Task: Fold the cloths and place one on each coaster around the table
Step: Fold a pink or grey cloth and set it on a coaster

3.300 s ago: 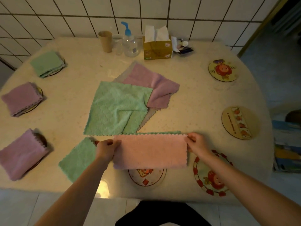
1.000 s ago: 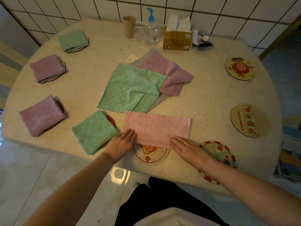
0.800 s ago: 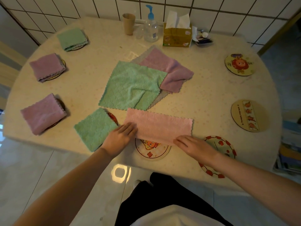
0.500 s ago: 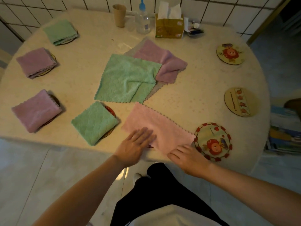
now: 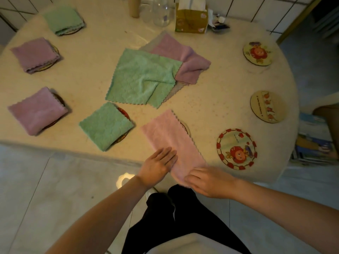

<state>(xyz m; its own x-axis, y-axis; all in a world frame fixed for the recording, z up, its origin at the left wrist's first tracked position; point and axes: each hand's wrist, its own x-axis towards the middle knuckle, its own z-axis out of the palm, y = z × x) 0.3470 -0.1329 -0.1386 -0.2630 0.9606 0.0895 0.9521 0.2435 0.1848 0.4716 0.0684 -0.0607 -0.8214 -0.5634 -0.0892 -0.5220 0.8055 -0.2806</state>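
A pink cloth (image 5: pixel 169 136), folded into a long strip, lies slanted at the table's near edge. It covers most of a coaster (image 5: pixel 185 127). My left hand (image 5: pixel 159 163) rests flat on the strip's near part, fingers straight. My right hand (image 5: pixel 208 180) grips the strip's near end, which hangs over the edge. Folded cloths lie on coasters at the left: green (image 5: pixel 105 126), purple (image 5: pixel 36 110), purple (image 5: pixel 34 54), green (image 5: pixel 63 19). Three coasters are bare: one with a red border (image 5: pixel 236 149), a tan one (image 5: pixel 267 106) and a far one (image 5: pixel 256 53).
Unfolded cloths are piled mid-table: a green one (image 5: pixel 143 77) over a grey one (image 5: pixel 173 90) and a rumpled purple one (image 5: pixel 185 57). A tissue box (image 5: pixel 190 21), a clear bottle (image 5: pixel 161 13) and a paper cup (image 5: pixel 134 6) stand at the back. Stacked books (image 5: pixel 315 143) lie to the right.
The pink strip has turned from lying sideways to slanting toward me, and now covers the coaster. Both hands slid to its near end; the right hand took hold of that end.
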